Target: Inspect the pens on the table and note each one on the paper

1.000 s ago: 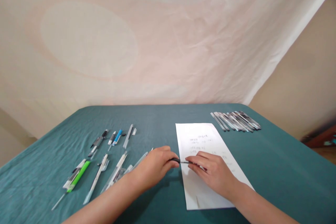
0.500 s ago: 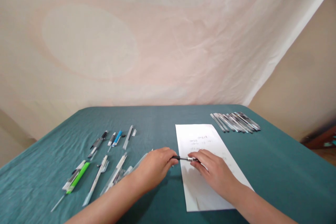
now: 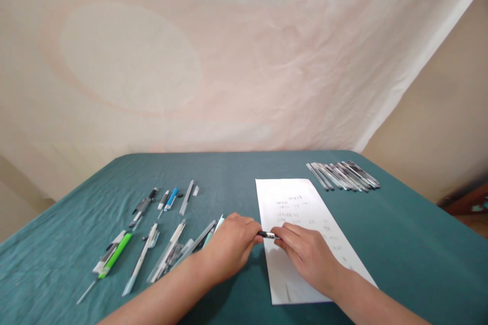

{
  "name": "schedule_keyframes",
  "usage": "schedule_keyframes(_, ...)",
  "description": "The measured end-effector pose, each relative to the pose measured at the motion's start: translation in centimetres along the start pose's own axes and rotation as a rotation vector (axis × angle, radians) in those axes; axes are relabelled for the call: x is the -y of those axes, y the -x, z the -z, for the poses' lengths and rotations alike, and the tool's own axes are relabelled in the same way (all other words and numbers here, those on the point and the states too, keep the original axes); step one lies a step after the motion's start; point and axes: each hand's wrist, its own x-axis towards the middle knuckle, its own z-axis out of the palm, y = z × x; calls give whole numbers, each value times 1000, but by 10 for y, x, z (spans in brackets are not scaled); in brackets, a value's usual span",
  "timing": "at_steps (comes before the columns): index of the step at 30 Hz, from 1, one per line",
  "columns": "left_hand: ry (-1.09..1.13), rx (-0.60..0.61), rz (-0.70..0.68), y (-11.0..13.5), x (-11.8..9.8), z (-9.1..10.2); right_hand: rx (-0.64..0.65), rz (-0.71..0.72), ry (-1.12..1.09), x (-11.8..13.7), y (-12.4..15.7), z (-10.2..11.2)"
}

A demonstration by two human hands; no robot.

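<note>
Both my hands meet over the left edge of a white sheet of paper (image 3: 305, 223) with handwriting on it. My left hand (image 3: 231, 246) and my right hand (image 3: 303, 251) are closed on the two ends of a dark pen (image 3: 268, 235) with a silvery band, held level just above the paper. Only a short stretch of the pen shows between my fingertips. Left of my left hand lie several loose pens (image 3: 168, 251), some white or clear, one green (image 3: 114, 255) and one blue (image 3: 170, 199).
A teal cloth covers the table (image 3: 400, 244). A row of several dark and silver pens (image 3: 343, 175) lies at the far right corner. A creased pale sheet hangs behind the table. The table's right edge drops off toward a beige wall.
My hands have drawn closer together along the pen, so less of it shows between them. They sit slightly lower over the paper than half a second ago.
</note>
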Motion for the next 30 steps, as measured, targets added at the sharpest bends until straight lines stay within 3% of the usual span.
schedule_keyframes(3,103,-56,12,-2,6,11,-32,-38,-54,2,-3,0)
schedule_keyframes(6,180,-190,162,-1,19,28,-84,-129,-105,-4,-6,0)
schedule_keyframes(8,178,-186,210,0,28,33,-108,-190,-120,-14,-6,-1)
schedule_keyframes(13,160,47,186,3,35,7,-138,-251,-165,-34,-4,-2)
schedule_keyframes(18,118,60,185,-1,28,-17,-64,-264,-205,-29,-3,-5)
schedule_keyframes(22,151,24,179,-3,26,-12,-41,-267,-200,-27,-3,-5)
schedule_keyframes(30,449,-143,264,-3,40,8,-64,-231,-147,-26,-1,4)
